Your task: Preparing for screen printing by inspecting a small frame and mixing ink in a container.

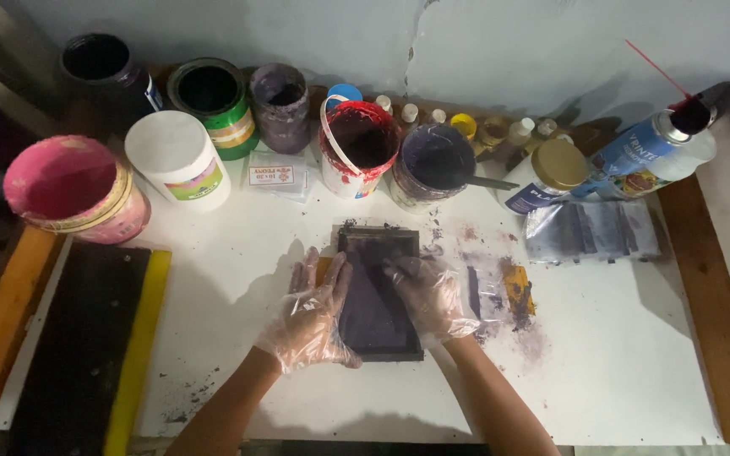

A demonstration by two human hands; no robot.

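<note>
While gloved hands (373, 308) press frame (379, 291), white-labelled packet (274, 177) behind.

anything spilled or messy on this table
Yes. Purple and yellow smears stain the white table right of the dark framed screen that the left hand and right hand press on. Dark specks lie near the front edge.
</note>
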